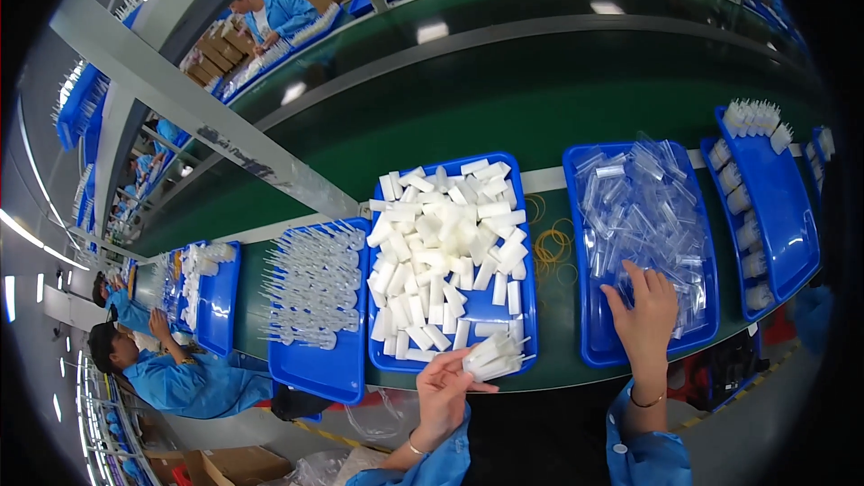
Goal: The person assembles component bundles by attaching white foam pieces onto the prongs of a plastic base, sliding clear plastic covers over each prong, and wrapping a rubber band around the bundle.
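While the left hand (444, 387) is gripping one bundle of slender white tipped pieces (498, 355), their overlap is preventing an exact count; the bundle is showing at the near right corner of the middle tray. Right hand (646, 310), one: reaching over the clear tubes (643, 207), thumb and fingers standing apart; whether it is touching any, one cannot tell. White cylinders (441, 234), dozens, are filling one blue tray (486, 310); the tubes, also dozens, are lying jumbled in another. Yellow rubber bands (552, 246), several, are lying between these two trays on the green surface (414, 94). Left tray (315, 373), one: holding rows of tipped pieces. Right-hand trays (781, 216), two overlapping: carrying further bundles. Grey beam (234, 153), one: crossing diagonally and blocking part of the surface. Co-worker in blue (193, 382), one, is sitting at far left; another (279, 13) is working across the line.
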Demonstrator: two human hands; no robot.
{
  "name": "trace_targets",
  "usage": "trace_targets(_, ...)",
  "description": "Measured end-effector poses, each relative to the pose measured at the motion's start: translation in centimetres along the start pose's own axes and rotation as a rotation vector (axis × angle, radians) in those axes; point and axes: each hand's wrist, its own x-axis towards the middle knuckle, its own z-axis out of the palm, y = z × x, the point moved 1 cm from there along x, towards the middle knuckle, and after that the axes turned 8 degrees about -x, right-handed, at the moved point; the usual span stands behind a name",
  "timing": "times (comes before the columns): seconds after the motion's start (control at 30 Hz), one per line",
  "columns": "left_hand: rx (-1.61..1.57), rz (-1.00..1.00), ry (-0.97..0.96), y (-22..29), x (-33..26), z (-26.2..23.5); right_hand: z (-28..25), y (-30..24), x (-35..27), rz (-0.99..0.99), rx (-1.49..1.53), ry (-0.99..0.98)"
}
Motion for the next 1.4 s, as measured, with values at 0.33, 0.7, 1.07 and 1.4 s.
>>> trace_targets(0.33,0.029,-0.015,0.042,0.7,0.1,-0.1,0.8,-1.0,0.8,0.062,0.108,0.017)
trace_targets(0.7,0.06,-0.031,0.025,0.5,-0.7,0.1,0.5,-0.1,-0.6,0.246,0.581,0.086)
trace_targets(1.07,0.004,-0.007,-0.077,0.0,-0.9,-0.3,-0.8,-3.3,-3.0,0.402,1.38,-0.209)
trace_targets(1.4,0.185,0.111,-0.105,-0.1,-0.6,-0.2,-0.7,-5.5,-3.4,0.22,1.508,-0.42)
